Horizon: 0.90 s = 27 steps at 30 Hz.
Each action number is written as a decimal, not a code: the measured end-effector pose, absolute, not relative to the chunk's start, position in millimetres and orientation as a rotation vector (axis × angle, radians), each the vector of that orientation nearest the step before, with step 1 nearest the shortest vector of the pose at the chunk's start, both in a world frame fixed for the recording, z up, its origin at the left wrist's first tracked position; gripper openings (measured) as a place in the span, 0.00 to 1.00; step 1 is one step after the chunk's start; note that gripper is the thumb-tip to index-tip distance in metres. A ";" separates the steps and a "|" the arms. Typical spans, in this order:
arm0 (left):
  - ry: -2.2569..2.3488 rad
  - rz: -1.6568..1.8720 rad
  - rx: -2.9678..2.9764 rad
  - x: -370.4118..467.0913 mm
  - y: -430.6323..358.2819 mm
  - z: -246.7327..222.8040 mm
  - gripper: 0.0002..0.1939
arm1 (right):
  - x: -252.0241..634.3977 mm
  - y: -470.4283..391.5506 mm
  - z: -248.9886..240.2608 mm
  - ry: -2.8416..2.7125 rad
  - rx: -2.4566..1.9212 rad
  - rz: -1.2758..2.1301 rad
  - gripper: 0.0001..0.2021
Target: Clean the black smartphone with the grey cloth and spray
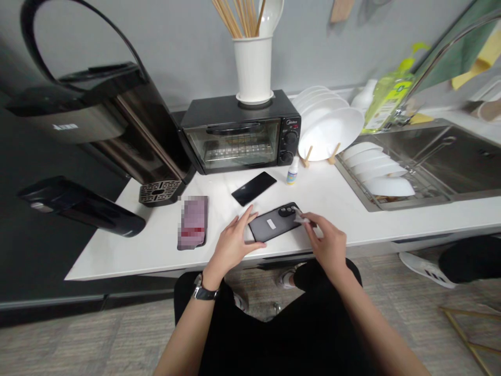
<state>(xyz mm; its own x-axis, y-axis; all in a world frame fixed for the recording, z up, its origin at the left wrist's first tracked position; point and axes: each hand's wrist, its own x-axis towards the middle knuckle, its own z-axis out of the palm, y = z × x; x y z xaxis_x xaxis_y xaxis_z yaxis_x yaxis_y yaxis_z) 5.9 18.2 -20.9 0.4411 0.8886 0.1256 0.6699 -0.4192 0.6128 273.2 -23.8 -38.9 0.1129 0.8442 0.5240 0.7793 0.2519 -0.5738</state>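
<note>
The left hand (230, 241) gripped the phone (260, 228) by its edges; the right hand (329, 243) pinched a tissue (300, 217) beside its cameras (287, 210).

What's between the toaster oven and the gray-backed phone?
In the head view, a black-screened smartphone lies flat, with a small white-topped bottle standing to its right, between toaster oven and gray-backed phone.

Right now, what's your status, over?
Left hand touching grey phone. Right hand pinching white wipe at the phone's camera lenses. Black phone close behind, apparently untouched.
</note>
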 end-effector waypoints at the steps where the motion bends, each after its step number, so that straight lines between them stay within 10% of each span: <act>1: 1.307 0.612 2.218 5.8 18.3 -21.4 0.59 | 272.8 -15.1 -37.0 -1.631 -1.542 0.070 0.13; 20: 1.338 0.625 2.162 4.5 20.3 -24.0 0.53 | 145.5 -8.0 -22.2 -2.135 -1.599 0.150 0.27; 27: 1.247 0.629 2.253 2.9 22.2 -28.5 0.56 | 188.4 -52.1 -42.6 -2.096 -1.220 0.257 0.18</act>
